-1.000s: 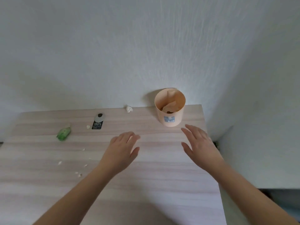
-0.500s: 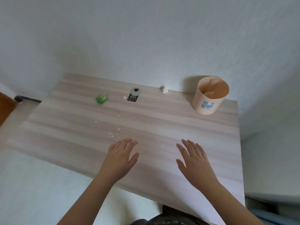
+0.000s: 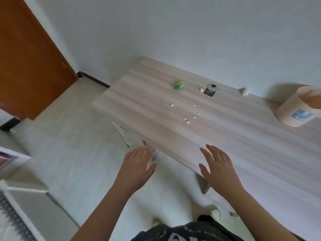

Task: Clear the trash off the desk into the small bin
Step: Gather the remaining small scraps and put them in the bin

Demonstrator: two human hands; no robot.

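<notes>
The trash lies scattered on the far half of the table: a green wrapper towards the far left corner, a black packet with a round grey top to its right, a white paper wad close to the wall, and several small white scraps strewn nearer the middle. One more scrap sits just beside the black packet. The small bin, pale peach with a blue label, stands at the far right of the table, partly cut by the picture's edge and well apart from the scraps. Both hands hover empty at the near edge, well away from all of the trash. The left hand is palm down over the floor just off the table's edge, its grip spread loose, holding nothing. The right hand is over the table's near edge, fingers fanned apart, also holding nothing. An orange-brown door stands at the left, beyond the pale tiled floor.
</notes>
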